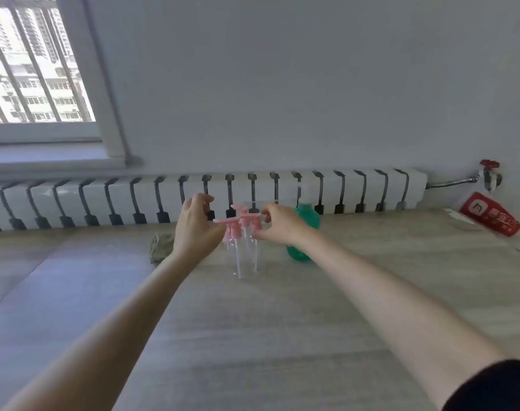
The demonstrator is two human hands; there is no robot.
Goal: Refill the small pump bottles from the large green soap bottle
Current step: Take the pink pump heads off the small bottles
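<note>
Black sleeve [495, 387] covers the right upper arm at 5 o'clock in the view, and from there the bare right forearm runs up toward the centre. The left forearm comes in from 7 o'clock. Both hands meet over a wood-grain table [252, 336].

Between the hands stand the small pump bottles [246, 253], clear and upright, clustered close together on the table at about the middle of the view. Their pink pump heads [241, 221] point out to different sides.

The left hand [193, 229] sits at 9 o'clock of the cluster. Its fingers [203, 200] are curved and apart, cupped toward a pink spout whose tip reaches the hand; whether they grip it I cannot tell through the blur.

The right hand [279, 226] sits at 3 o'clock of the cluster, its fingers [267, 213] and thumb drawn in, pinching the nearest pump head.

The green soap bottle [309, 218] stands just behind the right hand, partly hidden by it.

A bundle of twine [161, 247] lies at 9 o'clock of the left wrist. A white radiator [371, 188] runs along the wall behind the table, with a red-handled valve [489, 170] at its right end and a red packet [489, 215] below that. A barred window [30, 69] fills the 10 o'clock corner.
</note>
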